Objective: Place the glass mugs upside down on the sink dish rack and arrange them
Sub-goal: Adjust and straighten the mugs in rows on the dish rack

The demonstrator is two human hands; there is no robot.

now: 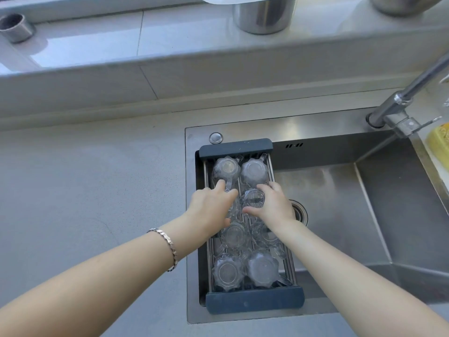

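The right hand (274,205) closes its grip around a clear ribbed glass mug (252,198), base up, in the right column of the dark-framed steel dish rack (233,148). The left hand (211,206) closes its grip on the neighbouring mug (233,207), just beside it.

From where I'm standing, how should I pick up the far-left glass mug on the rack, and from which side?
Probably by its handle: the far-left glass mug sits upside down, base up, handle pointing toward you, by your left hand. Come from the near side; the dish rack end and the neighbouring mug crowd the others.
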